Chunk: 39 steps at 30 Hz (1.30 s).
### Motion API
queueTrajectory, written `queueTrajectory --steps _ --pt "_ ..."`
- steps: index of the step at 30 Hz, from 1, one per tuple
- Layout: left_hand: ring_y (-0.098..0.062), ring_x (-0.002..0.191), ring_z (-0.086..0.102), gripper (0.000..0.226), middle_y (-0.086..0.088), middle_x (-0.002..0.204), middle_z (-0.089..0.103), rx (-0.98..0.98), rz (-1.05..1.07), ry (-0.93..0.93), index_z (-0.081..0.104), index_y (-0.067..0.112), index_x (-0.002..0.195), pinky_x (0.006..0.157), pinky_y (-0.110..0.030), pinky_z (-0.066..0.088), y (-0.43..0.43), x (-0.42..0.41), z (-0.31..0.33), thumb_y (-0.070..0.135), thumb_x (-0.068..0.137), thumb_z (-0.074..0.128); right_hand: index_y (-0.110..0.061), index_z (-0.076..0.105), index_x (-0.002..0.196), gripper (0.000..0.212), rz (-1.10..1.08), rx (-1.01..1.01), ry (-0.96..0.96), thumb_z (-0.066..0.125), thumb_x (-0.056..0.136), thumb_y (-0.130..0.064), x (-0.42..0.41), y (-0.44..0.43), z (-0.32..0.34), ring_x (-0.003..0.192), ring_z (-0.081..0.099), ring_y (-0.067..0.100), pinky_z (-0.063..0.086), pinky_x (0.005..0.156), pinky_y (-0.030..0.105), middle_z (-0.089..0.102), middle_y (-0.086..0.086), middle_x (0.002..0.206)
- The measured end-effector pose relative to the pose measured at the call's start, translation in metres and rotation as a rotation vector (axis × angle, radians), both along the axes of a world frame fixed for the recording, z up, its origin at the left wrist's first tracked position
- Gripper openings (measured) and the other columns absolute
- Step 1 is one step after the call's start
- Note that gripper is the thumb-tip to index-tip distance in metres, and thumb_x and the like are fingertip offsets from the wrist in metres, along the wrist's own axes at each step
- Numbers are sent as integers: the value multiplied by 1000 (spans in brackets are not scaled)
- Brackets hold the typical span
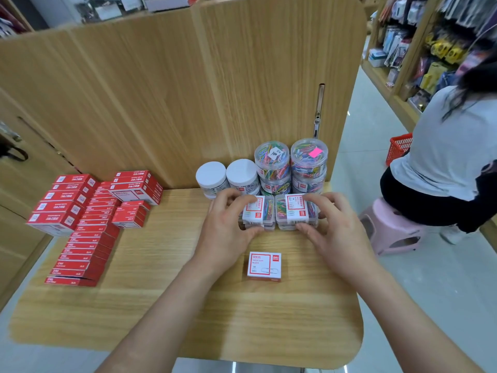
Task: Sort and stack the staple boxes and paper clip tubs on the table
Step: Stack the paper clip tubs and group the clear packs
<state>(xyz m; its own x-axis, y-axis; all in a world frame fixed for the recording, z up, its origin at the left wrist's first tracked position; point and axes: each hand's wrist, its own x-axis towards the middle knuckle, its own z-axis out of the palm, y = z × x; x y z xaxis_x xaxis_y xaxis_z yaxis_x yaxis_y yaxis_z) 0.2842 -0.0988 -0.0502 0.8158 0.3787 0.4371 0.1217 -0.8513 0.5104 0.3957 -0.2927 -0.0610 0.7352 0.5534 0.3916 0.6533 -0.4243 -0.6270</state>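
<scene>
My left hand [228, 219] grips a small stack of clear flat paper clip boxes [259, 212] with coloured clips inside. My right hand [330, 222] grips a second such stack [295, 211] right beside it; the two stacks touch. Behind them stand round clear tubs of coloured clips [290, 165], stacked two high, and two white-lidded tubs [226, 176]. A white-and-red paper clip box [265, 265] lies alone nearer to me. Red staple boxes [88, 216] are piled in rows and stacks at the table's left.
The wooden table [188, 305] backs onto a tall wooden partition [188, 90]. To the right, a person in a grey shirt [443, 157] sits on a pink stool [392, 227] in the aisle, by a red basket [399, 149] and shop shelves.
</scene>
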Motion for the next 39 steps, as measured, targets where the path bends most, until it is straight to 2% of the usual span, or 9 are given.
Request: queueTrajectory --steps 6,16,20,23,25,27,31,36,39 --pt "-17 104 55 56 -3 118 51 -12 -26 -10 67 18 114 81 -35 53 -3 0 -2 16 61 88 -25 59 120 49 -30 46 46 78 75 -21 1 -8 -2 81 55 8 56 69 38 49 -5 106" --pt "-17 103 54 53 -1 119 47 -54 -33 -11 67 20 110 75 -37 54 -7 1 -3 16 62 88 -26 56 121 48 10 43 57 75 77 -25 7 -14 -3 79 55 6 56 70 41 47 -7 107" --pt "-15 107 53 58 1 123 47 -51 -32 -20 64 22 115 78 -40 54 -8 -3 5 24 62 86 -31 39 133 77 7 27 121 82 69 -29 8 -17 1 103 50 7 52 86 42 41 -6 123" --pt "-16 114 49 70 2 125 47 -50 77 -158 59 25 122 89 -43 49 -2 -7 21 38 57 83 -36 15 147 111 42 20 204 86 62 -36 13 -18 9 136 31 14 34 109 37 25 -5 149" --pt "-15 127 40 84 3 137 39 -123 176 -157 49 35 130 100 -46 43 13 -6 27 51 53 80 -40 -2 148 125 94 15 249 87 60 -38 16 -15 15 144 15 8 21 115 31 13 -12 156" --pt "-12 136 33 96 6 147 32 -271 198 -94 39 42 137 106 -45 39 28 -3 31 59 51 80 -48 -12 144 131 149 52 294 87 60 -36 17 -10 18 144 11 2 18 116 29 8 -19 155" --pt "-5 126 48 92 20 133 47 -709 82 -94 27 37 144 97 -22 47 40 5 20 43 68 78 -55 -17 139 132 162 117 337 87 61 -34 16 -2 16 143 18 1 24 116 33 10 -21 157" --pt "-8 130 39 91 11 142 37 -507 304 -75 28 43 138 107 -45 38 37 4 10 52 63 80 -53 -18 140 134 131 43 267 87 62 -28 16 1 11 141 25 6 25 110 22 25 -5 156" --pt "-10 111 46 68 10 119 41 -254 309 -151 46 32 121 96 -38 44 20 -7 14 30 65 85 -49 -16 143 133 121 33 284 88 62 -27 18 1 8 136 34 7 28 104 16 33 -5 152"
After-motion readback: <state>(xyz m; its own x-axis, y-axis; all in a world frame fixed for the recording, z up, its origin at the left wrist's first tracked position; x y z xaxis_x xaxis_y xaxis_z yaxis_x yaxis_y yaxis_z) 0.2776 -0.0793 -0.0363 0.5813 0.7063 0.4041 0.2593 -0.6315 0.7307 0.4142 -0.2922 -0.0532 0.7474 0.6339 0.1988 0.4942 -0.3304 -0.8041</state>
